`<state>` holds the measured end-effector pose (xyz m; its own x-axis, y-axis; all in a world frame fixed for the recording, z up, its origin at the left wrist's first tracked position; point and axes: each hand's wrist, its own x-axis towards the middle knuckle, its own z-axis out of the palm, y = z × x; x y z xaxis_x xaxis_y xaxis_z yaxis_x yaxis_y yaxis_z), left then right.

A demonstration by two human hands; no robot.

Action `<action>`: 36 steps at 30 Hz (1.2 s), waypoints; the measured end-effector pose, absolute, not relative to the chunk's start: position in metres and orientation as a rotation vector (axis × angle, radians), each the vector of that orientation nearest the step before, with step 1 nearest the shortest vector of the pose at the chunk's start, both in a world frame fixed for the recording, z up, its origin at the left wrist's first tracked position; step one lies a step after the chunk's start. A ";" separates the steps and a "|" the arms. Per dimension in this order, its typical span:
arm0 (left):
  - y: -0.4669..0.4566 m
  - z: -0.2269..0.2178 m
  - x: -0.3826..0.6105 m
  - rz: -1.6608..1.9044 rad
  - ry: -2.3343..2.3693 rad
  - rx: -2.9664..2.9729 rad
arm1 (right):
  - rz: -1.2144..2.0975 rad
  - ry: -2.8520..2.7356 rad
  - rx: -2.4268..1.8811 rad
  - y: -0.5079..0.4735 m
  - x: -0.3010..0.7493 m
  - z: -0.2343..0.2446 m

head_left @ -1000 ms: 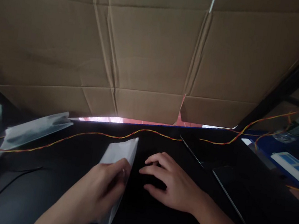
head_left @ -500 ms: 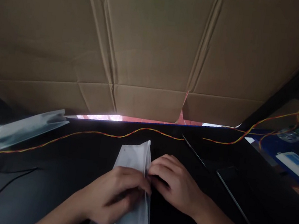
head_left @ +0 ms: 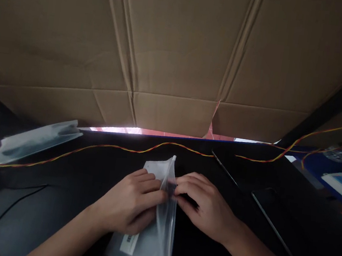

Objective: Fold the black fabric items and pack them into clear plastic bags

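A translucent zip bag (head_left: pixel 157 245) lies on the black table in front of me, its slider end pointing away. A white label with a barcode (head_left: pixel 129 243) shows on its lower left part. My left hand (head_left: pixel 135 201) lies across the bag, fingers curled and pinching the layer beside the opening. On the other side, my right hand (head_left: pixel 202 200) pinches the bag's right edge between thumb and fingers. Between the two hands the bag's mouth stands slightly parted. Whatever the bag contains, if anything, I cannot make out.
A twisted red and yellow wire (head_left: pixel 117 147) runs across the table (head_left: pixel 78 199). Two dark flat phone-like devices (head_left: pixel 275 219) lie at right. Another plastic bag (head_left: pixel 38 139) and a thin black cable (head_left: pixel 9 211) are at left. A cardboard sheet (head_left: pixel 181 53) stands behind.
My left hand has shifted up and left, uncovering the barcode label. The bag's edge has spread wider between my hands. The view has tilted slightly.
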<state>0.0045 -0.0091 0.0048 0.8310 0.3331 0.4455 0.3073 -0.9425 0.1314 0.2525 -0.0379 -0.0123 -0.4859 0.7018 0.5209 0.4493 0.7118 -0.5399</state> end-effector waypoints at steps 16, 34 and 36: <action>0.010 0.018 -0.029 1.027 0.532 2.903 | 0.367 -2.421 -1.006 -0.031 0.266 -0.004; 0.026 0.018 -0.043 0.492 0.716 3.077 | 0.296 -2.438 -1.093 -0.036 0.251 -0.023; 0.024 0.016 -0.039 0.489 0.697 3.062 | 0.350 -2.197 -1.171 -0.033 0.256 -0.020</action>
